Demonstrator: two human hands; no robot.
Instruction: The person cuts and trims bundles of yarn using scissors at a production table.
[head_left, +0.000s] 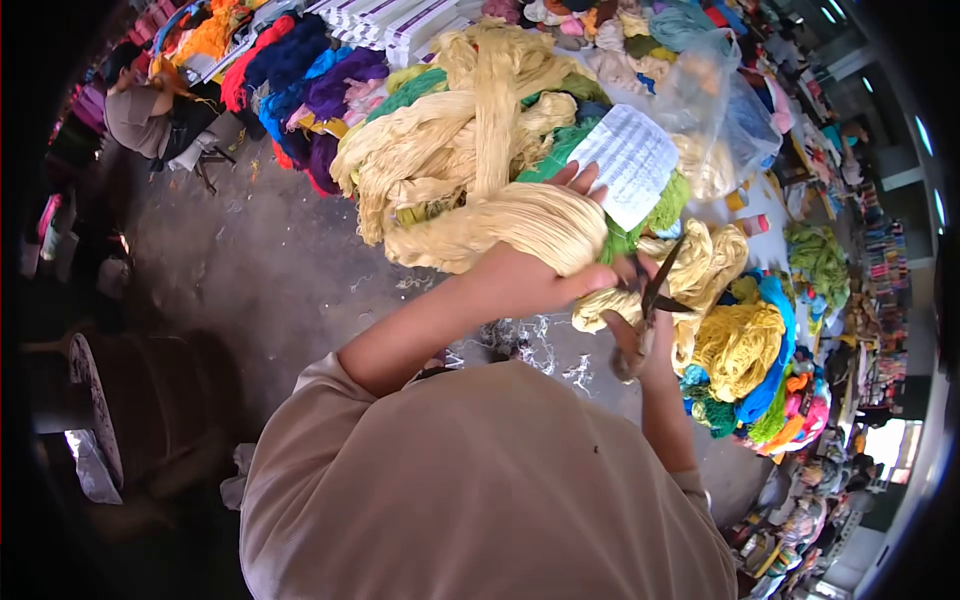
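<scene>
Beige shirt point(490, 480) at bottom; my left hand point(535, 282) half-curls round cream yarn point(545, 225), right hand point(657, 348) grips spread scissors point(653, 291); one slip could nick strands.

I see a person point(138, 115) sitting far off on the left. A big brown drum point(165, 405) is closer. On the right, a clear bag point(708, 85) is near a pink spool point(756, 225).

The cream skein point(520, 225) is smooth, fibrous yarn with a soft sheen; the scissors point(657, 290) have dark metal blades; the written sheet point(625, 165) is matt paper; the bag point(700, 80) is glossy, see-through, crinkled plastic; the shirt point(490, 480) is smooth matt cloth; the floor point(260, 260) looks hard, dull and scuffed.
</scene>
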